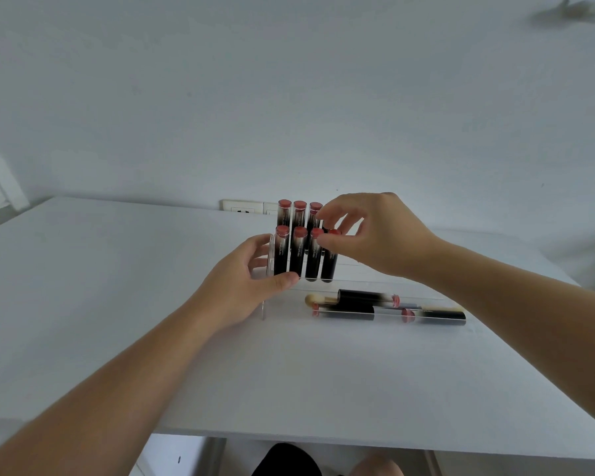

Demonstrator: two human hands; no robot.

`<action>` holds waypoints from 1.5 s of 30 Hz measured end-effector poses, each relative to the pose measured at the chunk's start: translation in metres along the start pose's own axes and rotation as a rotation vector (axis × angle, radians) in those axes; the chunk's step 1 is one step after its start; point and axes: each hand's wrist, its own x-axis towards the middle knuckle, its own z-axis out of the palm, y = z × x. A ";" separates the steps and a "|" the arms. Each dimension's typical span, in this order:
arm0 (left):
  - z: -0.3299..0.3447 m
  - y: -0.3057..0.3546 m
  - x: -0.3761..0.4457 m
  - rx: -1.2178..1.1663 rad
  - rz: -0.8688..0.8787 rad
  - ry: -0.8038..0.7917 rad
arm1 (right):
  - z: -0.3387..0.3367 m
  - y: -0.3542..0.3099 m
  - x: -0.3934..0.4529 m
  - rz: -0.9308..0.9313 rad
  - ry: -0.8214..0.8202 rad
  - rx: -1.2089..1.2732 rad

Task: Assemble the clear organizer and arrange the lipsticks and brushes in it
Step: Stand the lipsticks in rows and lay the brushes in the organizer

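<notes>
Seven black, pink-capped lipsticks [298,240] stand upright in the clear organizer [351,280] at frame centre, as I see it.
My left hand [246,286] grips the organizer's left end; my right hand [368,231] pinches the fourth front lipstick [329,259].

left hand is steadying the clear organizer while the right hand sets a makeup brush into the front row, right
Not quite. The head view shows the right hand pinching a lipstick, not a brush, at the front row. The left hand does steady the clear organizer.
</notes>
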 end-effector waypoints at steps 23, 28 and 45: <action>0.000 0.004 -0.002 0.036 -0.066 0.028 | -0.035 0.041 -0.040 0.069 -0.412 -0.219; 0.000 0.008 -0.003 0.041 -0.055 0.033 | -0.040 0.040 -0.040 0.083 -0.526 -0.442; -0.010 0.016 -0.014 0.154 -0.030 0.145 | -0.049 0.039 -0.054 0.126 -0.562 -0.452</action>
